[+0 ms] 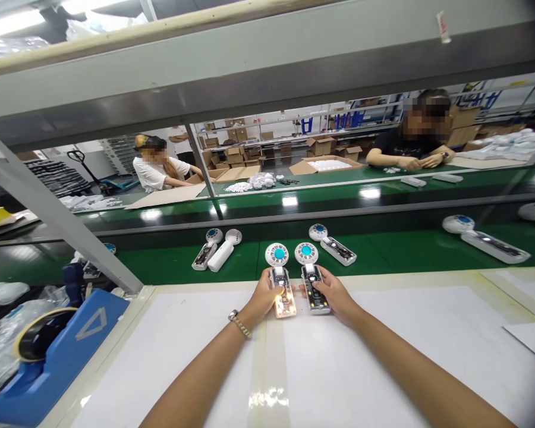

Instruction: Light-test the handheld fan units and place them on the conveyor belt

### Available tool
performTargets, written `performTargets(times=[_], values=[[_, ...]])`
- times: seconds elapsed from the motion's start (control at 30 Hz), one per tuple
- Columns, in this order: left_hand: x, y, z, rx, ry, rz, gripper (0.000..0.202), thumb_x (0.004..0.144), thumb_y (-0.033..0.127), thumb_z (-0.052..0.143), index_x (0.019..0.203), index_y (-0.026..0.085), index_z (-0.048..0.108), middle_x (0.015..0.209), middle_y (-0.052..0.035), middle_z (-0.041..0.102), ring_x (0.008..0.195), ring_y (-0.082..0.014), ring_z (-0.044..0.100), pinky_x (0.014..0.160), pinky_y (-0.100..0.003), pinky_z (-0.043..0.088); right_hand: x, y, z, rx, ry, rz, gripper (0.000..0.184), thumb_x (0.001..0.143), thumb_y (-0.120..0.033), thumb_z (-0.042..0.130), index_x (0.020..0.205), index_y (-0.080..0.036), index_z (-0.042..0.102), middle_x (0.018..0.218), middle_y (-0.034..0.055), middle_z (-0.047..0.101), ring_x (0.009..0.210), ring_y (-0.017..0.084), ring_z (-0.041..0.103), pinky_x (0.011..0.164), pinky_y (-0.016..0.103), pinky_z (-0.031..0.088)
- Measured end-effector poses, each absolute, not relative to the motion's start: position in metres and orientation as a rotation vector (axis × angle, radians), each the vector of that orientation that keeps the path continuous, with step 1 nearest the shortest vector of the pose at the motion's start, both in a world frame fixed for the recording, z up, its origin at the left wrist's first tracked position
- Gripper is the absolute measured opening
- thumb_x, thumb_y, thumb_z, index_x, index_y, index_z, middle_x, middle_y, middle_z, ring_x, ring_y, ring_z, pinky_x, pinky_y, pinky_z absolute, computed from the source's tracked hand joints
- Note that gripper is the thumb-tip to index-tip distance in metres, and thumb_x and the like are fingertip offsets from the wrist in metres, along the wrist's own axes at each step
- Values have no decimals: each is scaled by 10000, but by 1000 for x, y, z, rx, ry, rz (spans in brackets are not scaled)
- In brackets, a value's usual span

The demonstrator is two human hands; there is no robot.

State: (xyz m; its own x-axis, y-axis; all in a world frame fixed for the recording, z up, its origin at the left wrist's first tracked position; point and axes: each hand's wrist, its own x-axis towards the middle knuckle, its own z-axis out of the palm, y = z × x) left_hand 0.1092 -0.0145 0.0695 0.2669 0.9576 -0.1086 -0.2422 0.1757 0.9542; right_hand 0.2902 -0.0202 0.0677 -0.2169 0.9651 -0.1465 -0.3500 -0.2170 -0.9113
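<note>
In my left hand (pixel 264 295) is a white handheld fan (pixel 284 297), its round head with a blue centre pointing away from me. Its handle is uncovered, showing a dark circuit board with glowing yellow lights, and my thumb presses on it. My right hand (pixel 334 296) grips a second handheld fan (pixel 315 297), likewise without its cover, with the thumb on its board and only small lights showing. Both fans are held side by side, slightly apart, above the near edge of the green conveyor belt (pixel 383 249) and the white worktable (pixel 339 368).
More fans lie on the belt: an open one (pixel 339 249), a white-backed one (pixel 223 252) and others to the right. A blue tape dispenser (pixel 71 351) stands at left beside plastic bags. A metal post (pixel 62 208) rises at left. Two co-workers sit across the line.
</note>
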Motion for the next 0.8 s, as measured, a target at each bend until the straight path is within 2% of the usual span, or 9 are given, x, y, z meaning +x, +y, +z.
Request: performTargets(times=[0.27, 0.43, 0.63, 0.8], values=[[109, -14, 68, 1053, 941, 1036, 440, 686, 192, 640, 1055, 185, 402, 989, -77, 563, 873, -213, 609, 783, -394, 486, 290, -20, 69, -946, -954, 1653, 430, 680, -242, 597, 1077, -236, 434, 829, 27, 674, 705, 197, 646, 577, 284, 493], [109, -14, 69, 1053, 978, 1041, 448, 671, 170, 641, 1051, 188, 405, 1010, -84, 562, 879, -214, 604, 801, -422, 474, 291, -20, 69, -931, -971, 1661, 441, 673, -264, 608, 1076, -224, 432, 836, 39, 679, 761, 218, 650, 611, 302, 498], [108, -11, 62, 1034, 966, 1058, 448, 665, 227, 671, 1043, 189, 433, 937, -74, 591, 859, -203, 601, 788, -388, 472, 290, -20, 69, -952, -962, 1649, 453, 683, -244, 599, 1102, -227, 429, 816, 31, 680, 727, 206, 653, 609, 295, 502], [106, -9, 58, 1041, 957, 1075, 457, 655, 224, 684, 1041, 190, 442, 953, -76, 586, 864, -196, 593, 801, -380, 462, 290, -20, 68, -935, -944, 1655, 406, 693, -221, 590, 1074, -242, 453, 851, 25, 674, 689, 187, 656, 595, 283, 511]])
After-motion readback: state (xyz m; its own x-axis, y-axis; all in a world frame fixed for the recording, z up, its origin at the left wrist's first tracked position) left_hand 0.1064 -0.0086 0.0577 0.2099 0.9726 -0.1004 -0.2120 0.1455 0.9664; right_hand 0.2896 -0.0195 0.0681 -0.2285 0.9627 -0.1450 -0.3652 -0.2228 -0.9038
